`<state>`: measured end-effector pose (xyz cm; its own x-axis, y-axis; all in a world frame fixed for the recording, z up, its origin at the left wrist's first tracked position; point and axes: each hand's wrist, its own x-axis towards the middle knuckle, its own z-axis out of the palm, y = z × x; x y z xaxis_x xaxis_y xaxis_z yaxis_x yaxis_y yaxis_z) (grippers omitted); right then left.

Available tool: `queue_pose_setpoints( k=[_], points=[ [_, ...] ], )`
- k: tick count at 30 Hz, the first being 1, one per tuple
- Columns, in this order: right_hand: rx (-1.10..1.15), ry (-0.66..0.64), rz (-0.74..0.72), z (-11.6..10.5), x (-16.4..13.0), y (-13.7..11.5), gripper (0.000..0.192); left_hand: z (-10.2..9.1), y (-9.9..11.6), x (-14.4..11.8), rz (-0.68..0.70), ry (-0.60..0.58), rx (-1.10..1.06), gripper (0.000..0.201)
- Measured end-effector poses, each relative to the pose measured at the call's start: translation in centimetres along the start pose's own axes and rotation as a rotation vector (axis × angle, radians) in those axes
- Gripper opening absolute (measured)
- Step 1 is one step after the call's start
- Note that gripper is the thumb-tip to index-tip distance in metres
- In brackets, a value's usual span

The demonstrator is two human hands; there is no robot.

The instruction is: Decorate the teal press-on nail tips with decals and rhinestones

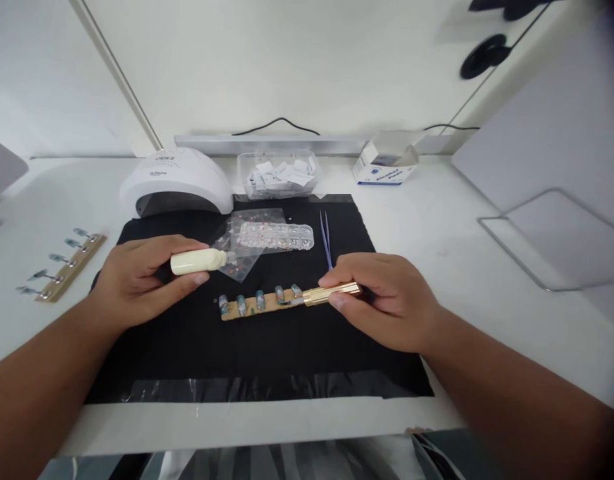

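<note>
My left hand (137,280) grips a cream-coloured nail polish bottle (199,261), held on its side with the neck pointing right. My right hand (387,300) holds the bottle's gold brush cap (331,293), its brush tip touching the rightmost nails on a wooden strip of painted nail tips (259,302). The strip lies on a black mat (267,353) between both hands.
Behind the strip lie a clear rhinestone case (277,235), sticker sheets (237,257) and blue tweezers (327,240). A white nail lamp (179,180), a tub of wipes (279,175) and a small box (384,167) stand further back. A second nail strip (61,267) lies left. A wire stand (547,240) is at right.
</note>
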<state>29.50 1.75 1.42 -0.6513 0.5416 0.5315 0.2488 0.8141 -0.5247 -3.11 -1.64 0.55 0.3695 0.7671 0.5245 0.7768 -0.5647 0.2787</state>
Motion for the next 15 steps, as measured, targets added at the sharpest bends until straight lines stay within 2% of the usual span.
queue_pose_setpoints(
  k=[15],
  points=[
    [0.02, -0.019, 0.097, 0.75, -0.19, 0.85, 0.008, 0.04, -0.13, -0.1, -0.001, 0.0, -0.016, 0.022]
  ],
)
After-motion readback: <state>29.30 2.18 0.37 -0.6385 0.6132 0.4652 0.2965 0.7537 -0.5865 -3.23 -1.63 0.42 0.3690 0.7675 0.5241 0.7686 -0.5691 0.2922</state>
